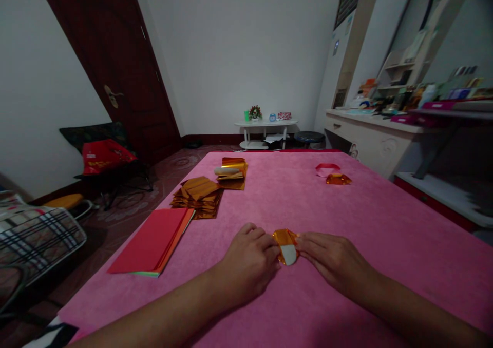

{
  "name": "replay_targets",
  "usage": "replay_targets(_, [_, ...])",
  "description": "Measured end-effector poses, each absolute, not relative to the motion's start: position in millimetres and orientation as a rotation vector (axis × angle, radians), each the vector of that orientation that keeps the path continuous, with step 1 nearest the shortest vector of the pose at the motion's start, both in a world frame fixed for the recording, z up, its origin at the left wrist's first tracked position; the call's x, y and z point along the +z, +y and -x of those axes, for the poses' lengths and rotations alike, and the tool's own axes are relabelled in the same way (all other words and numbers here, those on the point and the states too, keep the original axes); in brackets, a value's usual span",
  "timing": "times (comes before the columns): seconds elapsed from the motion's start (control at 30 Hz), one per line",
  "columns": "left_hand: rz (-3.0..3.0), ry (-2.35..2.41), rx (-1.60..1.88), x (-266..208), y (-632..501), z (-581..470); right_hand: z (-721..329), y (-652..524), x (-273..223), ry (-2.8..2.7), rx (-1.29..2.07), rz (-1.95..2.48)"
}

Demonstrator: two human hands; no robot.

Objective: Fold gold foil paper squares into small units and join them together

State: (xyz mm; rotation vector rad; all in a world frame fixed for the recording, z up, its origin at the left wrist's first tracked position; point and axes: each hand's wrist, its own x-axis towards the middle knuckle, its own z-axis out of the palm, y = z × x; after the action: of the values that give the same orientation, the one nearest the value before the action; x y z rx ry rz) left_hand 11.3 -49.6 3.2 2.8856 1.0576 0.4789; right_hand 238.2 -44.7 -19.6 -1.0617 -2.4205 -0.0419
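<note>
Closely held: a small folded piece of shiny gold foil (285, 236) on a pink plush cloth (277, 194)

From my distant post, I see the foil at the near middle of the cloth, between both hands. Its long axis appears to run from the far side toward the camera, with a pale, rounded patch (288, 255) at the near end. The left hand (252, 261) has its curled fingers closed on the foil's left edge; the right hand (335, 258), fingers drawn together and narrow, pinches the right edge. Those fingers hide both sides of the fold from me.

Along the cloth's left side I count three piles: a flat stack of red paper sheets (150, 240), orange and green edges showing beneath; a heap of folded brown-gold papers (196, 196); and a bundle of glossy gold sheets (236, 184), a pale, rounded rod (227, 171) lying across it. At far right, a red-and-pink paper ring (327, 166) sits just beside an amber-gold folded foil shape (339, 179). Past the cloth stands a low white table (265, 123). On a dark chair (100, 131) at left, a bright red bag (106, 156) carries yellow marks too small for me to read.
</note>
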Motion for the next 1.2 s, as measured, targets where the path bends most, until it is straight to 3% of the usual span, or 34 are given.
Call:
replay_targets(0.3, [-2.595,1.181,0.717,-2.1,-42.4,-13.1,-230.4,-41.1,-8.4,-2.298,0.241,1.326])
replay_targets(0.6, [-2.108,1.317,0.866,-18.8,-20.5,-21.1,-220.1,-32.7,-12.9,-2.144,0.277,1.405])
replay_targets(1.2, [-2.201,1.587,0.807,-17.4,-16.6,-23.6,-212.0,-26.1,-16.1,-2.079,0.173,1.610])
